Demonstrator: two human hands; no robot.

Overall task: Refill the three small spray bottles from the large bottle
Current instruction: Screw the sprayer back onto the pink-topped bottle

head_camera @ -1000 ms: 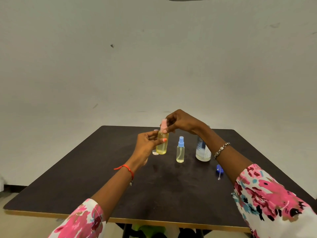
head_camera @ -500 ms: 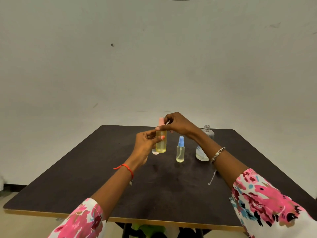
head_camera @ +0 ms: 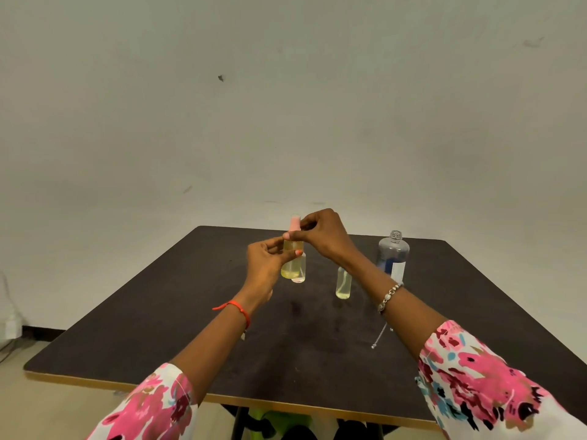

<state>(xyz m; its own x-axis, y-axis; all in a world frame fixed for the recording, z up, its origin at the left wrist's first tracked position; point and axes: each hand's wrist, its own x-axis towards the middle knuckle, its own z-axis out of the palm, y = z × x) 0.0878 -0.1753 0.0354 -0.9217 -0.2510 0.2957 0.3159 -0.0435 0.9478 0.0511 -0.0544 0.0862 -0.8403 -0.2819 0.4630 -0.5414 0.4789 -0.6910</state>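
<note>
My left hand (head_camera: 268, 260) holds the body of a small spray bottle (head_camera: 291, 265) with yellow liquid, lifted just above the dark table (head_camera: 190, 312). My right hand (head_camera: 322, 233) pinches its pink spray head (head_camera: 294, 223) from the right. Directly behind it stands a second small clear bottle (head_camera: 300, 274) with a pinkish base. A third small bottle (head_camera: 343, 284) of yellow liquid stands to the right, its top hidden by my right forearm. The large clear bottle (head_camera: 394, 253) stands uncapped at the back right.
A thin dip tube (head_camera: 379, 336) lies on the table under my right forearm; the part it joins is hidden. A wall socket with cable (head_camera: 11, 325) is at the far left. Something green (head_camera: 273, 420) sits under the table's front edge.
The pink-headed bottle has risen off the table in my left hand, and my right hand's fingers have shifted on the pink head. The blue spray head is now hidden behind my forearm.
</note>
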